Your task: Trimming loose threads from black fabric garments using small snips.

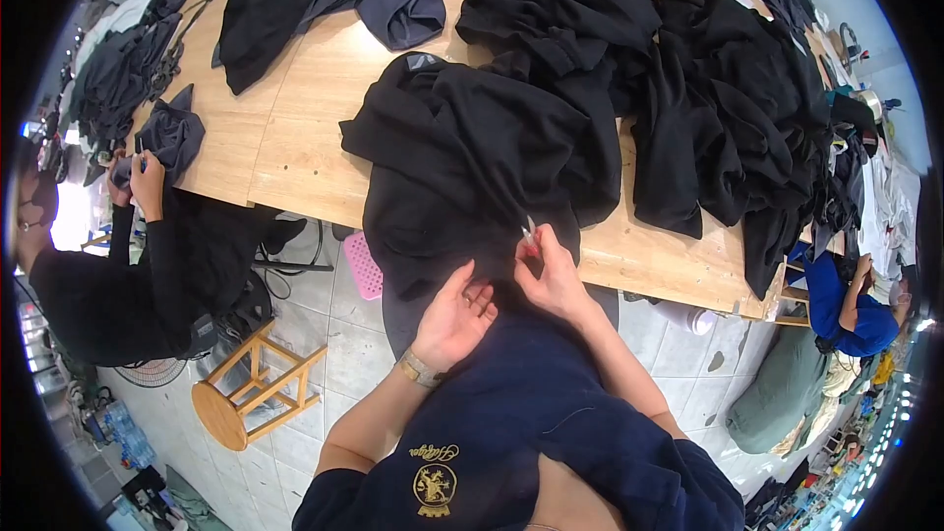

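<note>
Plain black is seen on the cloth (472, 143) before the left hand (452, 323) and the right hand (551, 280). Red and silver are shown on the snips (531, 232) held in the right one. Left of the hands, a pink thing (363, 267) is covered in dots. Behind them, the dark blue shirt (492, 403) is marked with gold.

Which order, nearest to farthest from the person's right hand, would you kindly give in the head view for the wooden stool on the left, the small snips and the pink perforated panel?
1. Small snips: held in the right hand.
2. Pink perforated panel: to the left, beside the table edge.
3. Wooden stool: farther left, on the floor.
</note>
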{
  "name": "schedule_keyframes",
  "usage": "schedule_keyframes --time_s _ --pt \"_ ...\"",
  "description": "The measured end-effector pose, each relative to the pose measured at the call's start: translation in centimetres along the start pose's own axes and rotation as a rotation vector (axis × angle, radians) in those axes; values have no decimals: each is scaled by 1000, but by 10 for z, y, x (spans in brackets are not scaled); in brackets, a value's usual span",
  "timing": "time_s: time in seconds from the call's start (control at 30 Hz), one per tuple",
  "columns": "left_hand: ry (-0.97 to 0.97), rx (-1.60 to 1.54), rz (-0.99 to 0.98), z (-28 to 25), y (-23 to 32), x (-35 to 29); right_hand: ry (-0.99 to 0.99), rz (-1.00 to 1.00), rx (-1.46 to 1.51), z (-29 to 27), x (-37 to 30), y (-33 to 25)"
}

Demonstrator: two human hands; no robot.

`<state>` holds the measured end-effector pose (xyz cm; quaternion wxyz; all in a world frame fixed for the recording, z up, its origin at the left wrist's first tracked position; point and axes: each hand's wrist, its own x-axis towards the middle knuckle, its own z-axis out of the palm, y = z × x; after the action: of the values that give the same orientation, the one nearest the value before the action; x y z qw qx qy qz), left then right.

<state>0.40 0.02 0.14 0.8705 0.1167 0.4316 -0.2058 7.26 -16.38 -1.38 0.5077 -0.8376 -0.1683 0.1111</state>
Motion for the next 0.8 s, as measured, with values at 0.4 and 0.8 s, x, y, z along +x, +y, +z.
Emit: schedule_keyframes --time_s 0.4,0.8 --pt "-417 278 517 64 22 -28 176 -157 412 -21 22 -59" --pt "-372 308 639 69 20 -16 109 -391 14 -25 27 -76"
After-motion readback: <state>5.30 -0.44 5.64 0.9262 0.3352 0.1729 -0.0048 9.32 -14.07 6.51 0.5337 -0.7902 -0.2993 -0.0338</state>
